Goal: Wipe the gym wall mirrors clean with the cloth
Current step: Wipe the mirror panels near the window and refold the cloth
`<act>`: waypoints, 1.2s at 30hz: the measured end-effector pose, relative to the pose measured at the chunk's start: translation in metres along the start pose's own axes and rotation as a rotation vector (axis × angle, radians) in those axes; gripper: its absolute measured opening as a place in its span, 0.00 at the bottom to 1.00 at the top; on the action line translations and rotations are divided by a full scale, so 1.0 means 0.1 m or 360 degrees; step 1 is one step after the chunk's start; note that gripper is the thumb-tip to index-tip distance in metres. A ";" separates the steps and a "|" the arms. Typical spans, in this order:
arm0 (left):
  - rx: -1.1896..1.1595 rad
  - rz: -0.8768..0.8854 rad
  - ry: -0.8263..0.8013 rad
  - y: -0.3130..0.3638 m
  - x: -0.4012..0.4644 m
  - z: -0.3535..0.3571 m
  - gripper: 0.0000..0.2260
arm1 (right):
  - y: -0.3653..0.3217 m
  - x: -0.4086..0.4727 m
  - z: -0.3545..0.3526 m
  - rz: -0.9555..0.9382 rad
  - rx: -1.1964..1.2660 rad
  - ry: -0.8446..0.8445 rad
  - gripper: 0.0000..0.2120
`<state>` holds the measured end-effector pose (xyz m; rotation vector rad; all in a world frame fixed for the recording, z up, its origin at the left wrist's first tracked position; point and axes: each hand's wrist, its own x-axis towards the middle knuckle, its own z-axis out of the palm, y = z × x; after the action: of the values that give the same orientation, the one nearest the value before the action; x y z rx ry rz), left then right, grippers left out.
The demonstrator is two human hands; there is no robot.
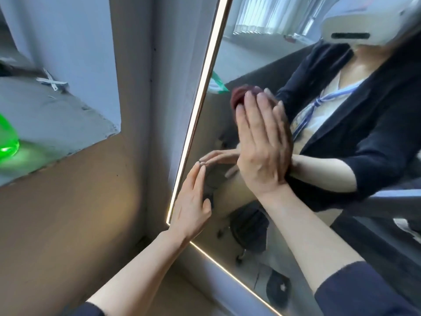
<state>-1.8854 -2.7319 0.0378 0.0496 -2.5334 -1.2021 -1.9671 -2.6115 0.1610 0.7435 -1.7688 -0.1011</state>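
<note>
Maroon cloth [239, 96], seemingly unlabelled, pressed to mirror [262, 53] by flat right hand [262, 142]; left hand [193, 201] flat too.

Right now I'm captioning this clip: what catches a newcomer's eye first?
The right hand pressed flat on the lit-edged mirror, a dark red cloth peeking out above its fingertips. Lower left, the left hand rests on the mirror's edge. At the far left, a bright green object glows on a ledge.
</note>
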 end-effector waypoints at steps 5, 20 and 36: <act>-0.0028 -0.0005 0.0020 0.04 -0.13 0.28 0.39 | 0.02 -0.77 -0.08 -0.0296 -0.0077 -0.0254 0.21; -0.0160 0.0198 0.0062 0.45 -0.51 0.72 0.34 | 0.23 -1.61 -0.56 -0.0438 -0.0048 -0.0647 0.22; -0.0342 -0.0007 0.0270 0.44 -0.02 0.22 0.30 | -0.19 -0.76 -0.08 -0.0340 0.0111 -0.0606 0.25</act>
<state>-1.8858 -2.6867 0.0581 0.1013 -2.2489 -1.4023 -1.9413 -2.5840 0.0918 1.0140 -2.0538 -0.3453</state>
